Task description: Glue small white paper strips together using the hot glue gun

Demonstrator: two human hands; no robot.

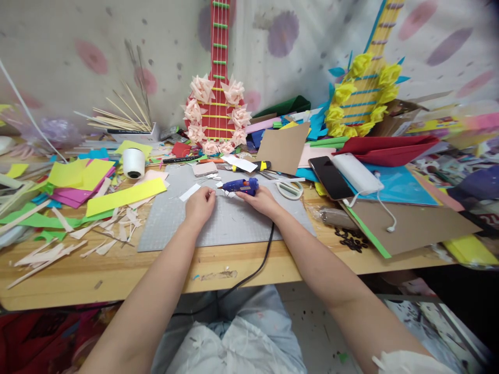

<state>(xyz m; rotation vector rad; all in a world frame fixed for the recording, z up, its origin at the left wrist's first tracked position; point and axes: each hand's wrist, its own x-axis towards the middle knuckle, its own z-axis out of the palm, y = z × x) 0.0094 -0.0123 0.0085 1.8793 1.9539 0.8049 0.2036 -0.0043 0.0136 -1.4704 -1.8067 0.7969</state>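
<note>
My right hand is wrapped round a blue hot glue gun, its nozzle pointing left and a white glue stick out of its back. My left hand is closed in a pinch just left of the nozzle; whatever its fingers hold is too small and hidden to name. Both hands are over a grey cutting mat. Small white paper strips lie by the left fingertips. Beyond the gun are a yellow-and-black utility knife and a larger white strip.
White-handled scissors lie right of my right hand. A black cord drops over the table edge. Paper guitars, red and yellow, stand behind. Coloured paper and scraps crowd the left; a phone and power bank lie right.
</note>
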